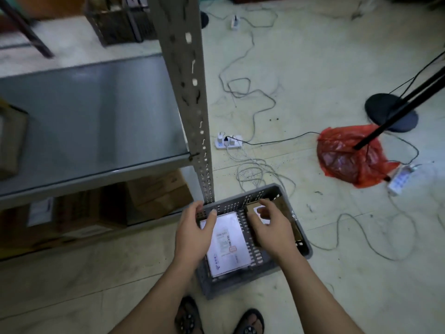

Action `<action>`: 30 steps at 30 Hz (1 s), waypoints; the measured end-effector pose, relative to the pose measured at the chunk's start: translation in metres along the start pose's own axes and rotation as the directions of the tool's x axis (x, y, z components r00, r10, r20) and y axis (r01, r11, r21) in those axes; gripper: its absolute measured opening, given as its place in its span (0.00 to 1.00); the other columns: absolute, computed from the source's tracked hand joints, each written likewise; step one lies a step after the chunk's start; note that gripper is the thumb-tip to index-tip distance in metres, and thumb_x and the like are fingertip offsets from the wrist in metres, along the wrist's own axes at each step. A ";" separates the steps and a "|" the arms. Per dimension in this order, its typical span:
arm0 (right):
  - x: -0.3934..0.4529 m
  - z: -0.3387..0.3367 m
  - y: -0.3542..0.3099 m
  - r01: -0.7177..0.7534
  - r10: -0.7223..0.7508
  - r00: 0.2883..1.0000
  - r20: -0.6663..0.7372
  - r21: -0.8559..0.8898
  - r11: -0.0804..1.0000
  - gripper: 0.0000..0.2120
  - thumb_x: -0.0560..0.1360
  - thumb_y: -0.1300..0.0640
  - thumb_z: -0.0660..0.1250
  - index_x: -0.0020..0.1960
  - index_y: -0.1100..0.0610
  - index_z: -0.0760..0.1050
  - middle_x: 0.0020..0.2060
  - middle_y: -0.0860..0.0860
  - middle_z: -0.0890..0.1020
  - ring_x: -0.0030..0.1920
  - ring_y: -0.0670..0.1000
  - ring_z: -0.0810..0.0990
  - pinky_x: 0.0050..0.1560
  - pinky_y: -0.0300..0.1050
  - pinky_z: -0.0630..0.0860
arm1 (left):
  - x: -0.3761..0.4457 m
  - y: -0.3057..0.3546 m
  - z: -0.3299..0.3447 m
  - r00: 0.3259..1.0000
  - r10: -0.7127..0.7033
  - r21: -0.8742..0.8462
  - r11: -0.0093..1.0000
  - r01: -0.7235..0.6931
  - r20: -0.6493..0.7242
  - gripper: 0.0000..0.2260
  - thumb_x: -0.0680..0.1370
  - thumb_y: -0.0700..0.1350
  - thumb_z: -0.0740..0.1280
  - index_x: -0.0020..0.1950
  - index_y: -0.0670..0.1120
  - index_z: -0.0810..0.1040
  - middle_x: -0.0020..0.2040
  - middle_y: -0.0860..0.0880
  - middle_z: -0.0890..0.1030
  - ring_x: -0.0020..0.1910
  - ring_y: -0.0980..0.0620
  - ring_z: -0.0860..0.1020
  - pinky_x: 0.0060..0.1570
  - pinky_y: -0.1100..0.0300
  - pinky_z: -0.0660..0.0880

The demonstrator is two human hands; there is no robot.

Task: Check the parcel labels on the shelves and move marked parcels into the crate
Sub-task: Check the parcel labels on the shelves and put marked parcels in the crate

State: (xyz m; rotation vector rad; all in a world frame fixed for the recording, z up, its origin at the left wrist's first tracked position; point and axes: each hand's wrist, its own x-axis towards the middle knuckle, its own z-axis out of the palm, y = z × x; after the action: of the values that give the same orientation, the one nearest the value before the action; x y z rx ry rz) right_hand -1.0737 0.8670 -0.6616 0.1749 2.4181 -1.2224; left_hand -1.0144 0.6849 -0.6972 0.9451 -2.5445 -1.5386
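Sandals (249, 323): cut off by the frame's bottom edge.
Left hand (192, 233): hovering over the white parcel (227, 247), fingers loosely spread, holding nothing.
Right hand (271, 227): hiding the brown parcel (255, 209); grip unclear.
Crate (304, 247): holding both parcels.

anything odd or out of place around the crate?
Crate contents look orderly. Odd bits are on the floor: loose cables tangle right beside it, near a power strip, and a red plastic bag lies crumpled under a stand leg.
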 end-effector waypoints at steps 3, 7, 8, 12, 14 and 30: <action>-0.034 -0.016 -0.044 0.061 -0.056 0.996 -0.069 0.069 0.996 0.24 0.77 0.45 0.67 0.71 0.50 0.71 0.61 0.47 0.79 0.61 0.44 0.76 0.56 0.39 0.70 | -0.018 0.045 -0.033 0.996 0.081 -0.029 0.996 -0.082 -0.022 0.16 0.78 0.53 0.68 0.64 0.54 0.73 0.60 0.58 0.75 0.59 0.60 0.73 0.51 0.74 0.65; -0.075 -0.034 -0.095 0.138 -0.116 0.983 -0.143 0.159 0.978 0.23 0.77 0.43 0.67 0.69 0.47 0.71 0.59 0.45 0.80 0.59 0.42 0.78 0.58 0.39 0.72 | -0.042 0.093 -0.078 0.979 0.189 -0.093 0.976 -0.196 -0.082 0.13 0.78 0.52 0.69 0.61 0.57 0.73 0.59 0.58 0.77 0.59 0.60 0.75 0.55 0.75 0.67; -0.083 -0.039 -0.107 0.157 -0.130 0.979 -0.157 0.173 0.972 0.22 0.77 0.43 0.67 0.69 0.46 0.72 0.58 0.44 0.81 0.59 0.42 0.78 0.57 0.38 0.72 | -0.047 0.104 -0.088 0.973 0.210 -0.119 0.968 -0.221 -0.100 0.13 0.78 0.53 0.69 0.61 0.57 0.74 0.58 0.58 0.77 0.59 0.59 0.75 0.58 0.68 0.71; -0.129 -0.058 -0.157 0.234 -0.178 0.959 -0.219 0.267 0.935 0.19 0.77 0.45 0.68 0.67 0.45 0.73 0.55 0.42 0.81 0.58 0.41 0.78 0.56 0.39 0.73 | -0.078 0.144 -0.139 0.952 0.231 -0.263 0.923 -0.280 -0.199 0.16 0.76 0.56 0.70 0.61 0.52 0.76 0.57 0.56 0.80 0.58 0.57 0.78 0.60 0.57 0.74; -0.146 -0.065 -0.173 0.275 -0.204 0.949 -0.241 0.312 0.909 0.17 0.77 0.47 0.68 0.65 0.45 0.73 0.55 0.42 0.81 0.58 0.41 0.78 0.58 0.41 0.74 | -0.091 0.158 -0.160 0.944 0.227 -0.306 0.905 -0.295 -0.238 0.12 0.77 0.49 0.70 0.60 0.50 0.77 0.56 0.54 0.81 0.56 0.57 0.79 0.60 0.57 0.74; -0.291 -0.091 -0.264 0.557 -0.577 0.813 -0.075 0.388 0.734 0.16 0.78 0.46 0.67 0.65 0.41 0.71 0.55 0.36 0.79 0.54 0.31 0.76 0.53 0.31 0.74 | -0.272 0.212 -0.286 0.791 0.160 -0.324 0.851 -0.414 -0.591 0.10 0.80 0.40 0.67 0.58 0.52 0.77 0.55 0.55 0.81 0.55 0.61 0.78 0.57 0.66 0.74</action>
State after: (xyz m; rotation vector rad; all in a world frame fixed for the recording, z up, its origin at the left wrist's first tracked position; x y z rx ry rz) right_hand -0.9178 0.8015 -0.2954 -0.5271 2.2114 -1.9528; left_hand -0.8042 0.6641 -0.3017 0.7345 -1.7396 -1.3974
